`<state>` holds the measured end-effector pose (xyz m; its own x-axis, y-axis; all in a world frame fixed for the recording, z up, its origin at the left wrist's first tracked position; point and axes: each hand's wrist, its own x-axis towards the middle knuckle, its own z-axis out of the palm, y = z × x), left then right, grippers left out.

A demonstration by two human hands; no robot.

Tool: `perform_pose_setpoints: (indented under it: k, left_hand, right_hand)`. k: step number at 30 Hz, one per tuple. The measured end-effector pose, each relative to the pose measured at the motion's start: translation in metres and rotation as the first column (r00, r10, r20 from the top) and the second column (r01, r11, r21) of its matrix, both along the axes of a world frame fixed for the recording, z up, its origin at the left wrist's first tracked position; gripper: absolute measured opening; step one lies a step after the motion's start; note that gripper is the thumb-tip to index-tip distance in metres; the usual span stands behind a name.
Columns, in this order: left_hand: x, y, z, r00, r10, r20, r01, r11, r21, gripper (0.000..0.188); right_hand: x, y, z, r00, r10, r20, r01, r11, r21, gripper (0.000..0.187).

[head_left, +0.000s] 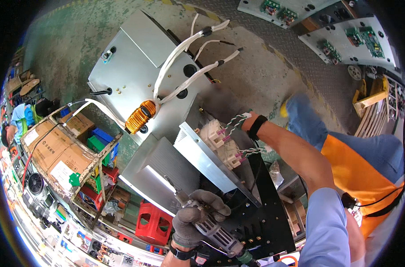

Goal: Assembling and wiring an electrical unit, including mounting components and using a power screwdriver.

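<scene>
My left hand (191,220), in a dark grey glove, wraps round a grey driver-like power tool (218,233) with a thin bit at its far end and a green fitting at its near end. The bit end lies over a grey finned heat sink (173,162). My right arm reaches across to the far side of a silver metal block (211,162). Beyond the black wristband, my right hand (224,104) is dark and smeared by motion, so its fingers do not show. Near it are white terminal modules (218,138) with pink connectors and twisted green-and-white wires (236,122).
A grey metal housing (133,71) carries a copper-wound ring coil (142,116) with thick white cables. A black plate (271,218) lies near. A red stool (153,222) and box-laden cart (62,153) stand left. Another person in an orange apron (351,164) is close on the right.
</scene>
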<state>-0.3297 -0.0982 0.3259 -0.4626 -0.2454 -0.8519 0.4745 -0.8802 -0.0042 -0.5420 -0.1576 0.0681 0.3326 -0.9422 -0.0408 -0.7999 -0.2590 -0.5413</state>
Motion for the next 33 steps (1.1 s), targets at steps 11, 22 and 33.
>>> perform_pose_setpoints:
  k: [11,22,33]
  left_hand:
    - [-0.009,0.002,0.006,0.992,0.112,0.055,-0.115,0.992,0.055,0.042]
    - [-0.009,0.004,0.004,0.990,0.140,0.023,-0.140,0.990,0.010,0.040]
    - [-0.003,0.012,-0.003,0.975,0.159,0.156,-0.146,0.985,-0.090,0.041]
  right_hand:
    - [-0.010,0.012,-0.002,0.996,-0.036,0.084,0.063,0.933,-0.354,0.006]
    - [0.005,0.000,-0.022,0.999,0.014,-0.037,-0.018,0.994,-0.111,0.009]
    - [0.001,0.002,-0.038,0.999,0.032,0.025,-0.026,0.981,-0.193,0.008]
